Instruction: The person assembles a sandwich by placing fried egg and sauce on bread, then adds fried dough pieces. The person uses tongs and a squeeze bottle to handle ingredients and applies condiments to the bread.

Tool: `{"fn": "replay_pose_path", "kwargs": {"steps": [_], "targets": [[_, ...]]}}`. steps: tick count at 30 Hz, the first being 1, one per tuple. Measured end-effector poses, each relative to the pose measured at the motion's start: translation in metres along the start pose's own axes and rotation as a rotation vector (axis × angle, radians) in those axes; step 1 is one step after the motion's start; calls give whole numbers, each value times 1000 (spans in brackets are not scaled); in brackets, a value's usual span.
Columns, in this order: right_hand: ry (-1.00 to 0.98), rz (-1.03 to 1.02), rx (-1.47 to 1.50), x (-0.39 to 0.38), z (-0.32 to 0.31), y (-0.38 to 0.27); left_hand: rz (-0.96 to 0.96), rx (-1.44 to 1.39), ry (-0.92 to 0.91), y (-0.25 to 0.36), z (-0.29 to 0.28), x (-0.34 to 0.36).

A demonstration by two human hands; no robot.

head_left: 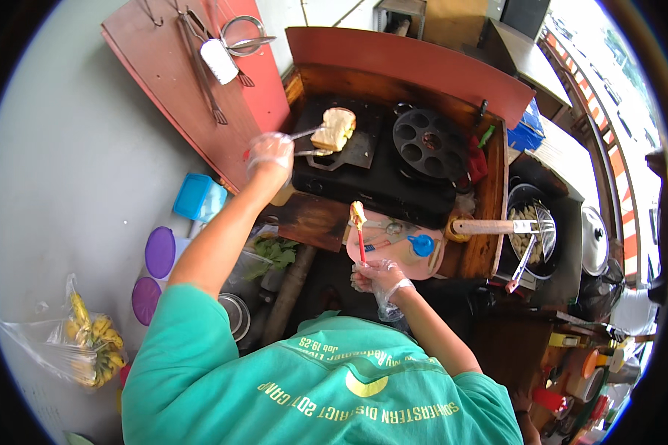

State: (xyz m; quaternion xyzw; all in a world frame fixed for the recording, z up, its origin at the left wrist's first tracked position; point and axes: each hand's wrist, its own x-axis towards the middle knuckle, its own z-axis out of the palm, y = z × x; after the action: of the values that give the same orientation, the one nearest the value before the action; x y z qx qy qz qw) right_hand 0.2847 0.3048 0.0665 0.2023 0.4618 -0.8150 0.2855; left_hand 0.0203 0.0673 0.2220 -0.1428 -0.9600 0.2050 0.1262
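My left hand (pixel 271 153), in a clear plastic glove, is closed around metal tongs (pixel 309 153) that reach over the dark stove. The tong arms meet the left side of a sandwich (pixel 335 127) of pale bread, with some green and yellow filling at its edge. Beneath it is a flat metal plate (pixel 360 152) on the stove. Lower and to the right, my right hand (pixel 379 277), also gloved, grips a red-handled spreader (pixel 361 241). Its upright tip is coated in a creamy yellow substance. A pink board (pixel 427 265) lies just beyond this hand.
A round pan with several hollows (pixel 429 144) sits at the stove's right. A blue-lidded container (pixel 421 245) stands on the board. Farther right, a wooden-handled strainer (pixel 493 227) rests across a pan of food (pixel 531 252). Bananas (pixel 96 343) lie bagged at left; utensils (pixel 219 61) hang above.
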Motion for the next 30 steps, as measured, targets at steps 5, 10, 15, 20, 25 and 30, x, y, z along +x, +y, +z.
{"fn": "replay_pose_path", "kwargs": {"steps": [5,10,15,20,25,30], "targets": [[-60,15,119,4,1,-3,-346,-711,-40,-77,36,-118],[-74,-5,151,1,-4,-9,-496,-1949,-249,-67,52,-206],[-23,4,80,11,-4,-8,-98,-986,159,-89,5,-126],[-59,36,102,14,0,3,232,-222,615,-166,-114,-6],[-47,54,107,1,2,12,501,175,710,-210,-206,83],[-22,59,90,-21,-7,19,460,227,548,-249,-209,114]]}}
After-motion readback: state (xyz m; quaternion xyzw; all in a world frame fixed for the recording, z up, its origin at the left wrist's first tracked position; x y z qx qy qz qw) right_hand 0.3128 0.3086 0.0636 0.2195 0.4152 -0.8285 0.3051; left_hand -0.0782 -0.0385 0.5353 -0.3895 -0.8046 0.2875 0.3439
